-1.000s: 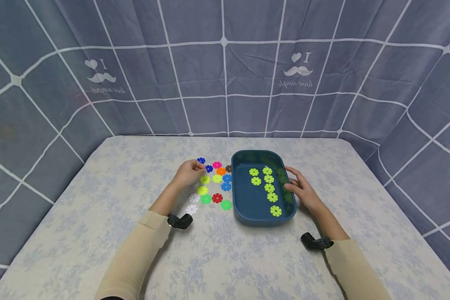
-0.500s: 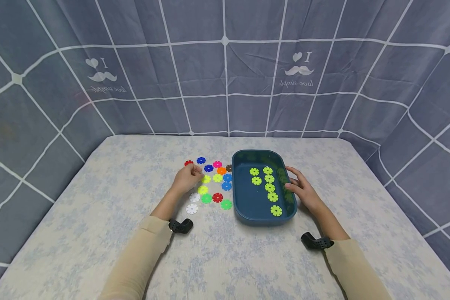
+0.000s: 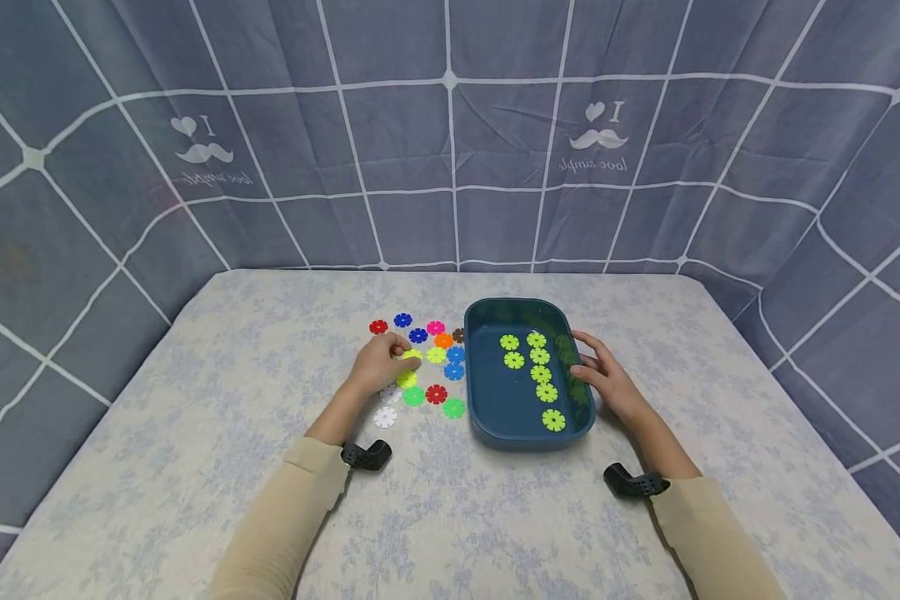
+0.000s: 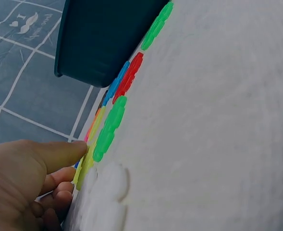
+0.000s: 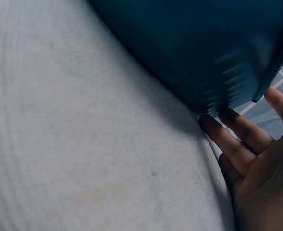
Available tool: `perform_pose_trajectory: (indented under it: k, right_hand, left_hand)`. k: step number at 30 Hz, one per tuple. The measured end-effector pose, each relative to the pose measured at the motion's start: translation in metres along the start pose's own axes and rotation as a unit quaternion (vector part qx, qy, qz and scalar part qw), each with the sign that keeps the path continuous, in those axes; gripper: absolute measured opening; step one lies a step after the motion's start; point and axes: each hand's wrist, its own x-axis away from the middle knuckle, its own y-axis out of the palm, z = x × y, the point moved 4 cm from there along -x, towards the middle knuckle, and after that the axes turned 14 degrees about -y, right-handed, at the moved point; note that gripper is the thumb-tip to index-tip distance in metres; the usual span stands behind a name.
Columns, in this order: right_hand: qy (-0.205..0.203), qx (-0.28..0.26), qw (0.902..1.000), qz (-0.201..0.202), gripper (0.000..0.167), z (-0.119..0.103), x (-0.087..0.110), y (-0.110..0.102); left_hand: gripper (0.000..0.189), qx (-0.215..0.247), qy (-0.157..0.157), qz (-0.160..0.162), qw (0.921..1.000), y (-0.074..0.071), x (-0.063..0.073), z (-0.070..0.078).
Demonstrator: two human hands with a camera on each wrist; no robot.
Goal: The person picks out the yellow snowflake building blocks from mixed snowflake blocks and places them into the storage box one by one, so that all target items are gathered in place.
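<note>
My left hand (image 3: 378,363) is at the loose notched plastic building discs left of the bin. Its thumb and forefinger lie on either side of a yellow disc (image 3: 412,355), which looks flat on the table; the thumb tip overlaps its edge in the left wrist view. Just below is another yellow disc (image 3: 407,379), with a white disc (image 3: 386,417) nearer the wrist. My right hand (image 3: 606,379) rests its fingers against the right side of the dark blue-green bin (image 3: 495,421); fingertips touch its outer wall in the right wrist view. Several yellow-green discs (image 3: 541,374) lie inside the bin.
Around the left hand lie a red disc (image 3: 378,327), blue discs (image 3: 417,336), an orange disc (image 3: 443,341), a pink disc (image 3: 436,328) and green discs (image 3: 453,408). A brown disc (image 3: 458,335) sits by the bin's left wall. A grey checked curtain (image 3: 390,150) hangs behind the table.
My left hand has moved away from the dark blue discs, first left, then down to the yellow disc. The far-left red disc has come into view. My right hand and the bin stay put.
</note>
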Motion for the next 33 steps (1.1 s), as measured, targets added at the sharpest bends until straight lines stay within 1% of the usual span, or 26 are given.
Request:
perform_pose_trajectory:
  k: [5,15,24,28,33]
  right_hand:
    - [0.001,0.005,1.0000,0.001,0.062,0.0007,-0.0005,-0.0001]
    - [-0.002,0.005,1.0000,-0.002,0.063,0.0034,-0.0014,-0.0009]
    - [-0.001,0.006,1.0000,0.003,0.064,0.0042,-0.0019,-0.0008]
    - [0.002,0.007,1.0000,0.003,0.063,0.0046,-0.0018,-0.0010]
    - [0.003,0.008,1.0000,0.002,0.064,0.0040,-0.0015,-0.0010]
  left_hand:
    - [0.032,-0.009,0.008,0.001,0.9999,0.0014,0.0000,-0.0001]
    - [0.031,-0.002,0.006,0.004,1.0000,0.0021,-0.0002,-0.0009]
    - [0.030,0.004,0.019,-0.001,0.9998,0.0007,0.0018,0.0002]
    - [0.030,0.003,0.016,0.000,0.9999,0.0007,0.0024,0.0002]
    - [0.028,0.001,0.013,0.010,0.9999,0.0014,0.0011,-0.0009]
